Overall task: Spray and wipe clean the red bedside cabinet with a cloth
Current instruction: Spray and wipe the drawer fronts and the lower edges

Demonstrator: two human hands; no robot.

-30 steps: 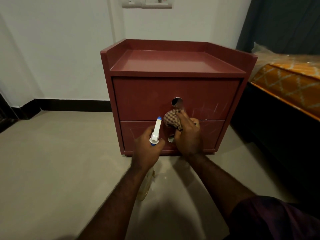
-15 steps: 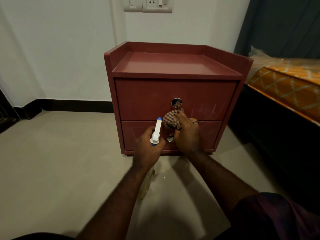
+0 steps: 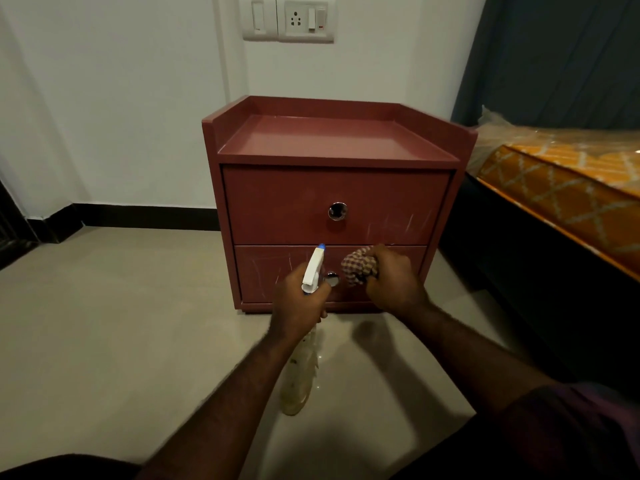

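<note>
Both hands at the lower drawer of the red cabinet (image 3: 332, 188).
Left hand (image 3: 298, 303) grips the spray bottle (image 3: 313, 271) (nozzle up); right hand (image 3: 393, 280) clutches the checked cloth (image 3: 358, 268).

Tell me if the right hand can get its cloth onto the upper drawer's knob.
Probably yes: the right hand, gripping the cloth, sits just below the upper knob with nothing between them.

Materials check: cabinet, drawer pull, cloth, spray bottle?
Cabinet: probably laminated or painted board, smooth red sheen, pale scratches.
Drawer pull: shiny ring, looks metal.
Cloth: checked woven fabric, crumpled.
Spray bottle: translucent plastic body, white plastic head.
</note>
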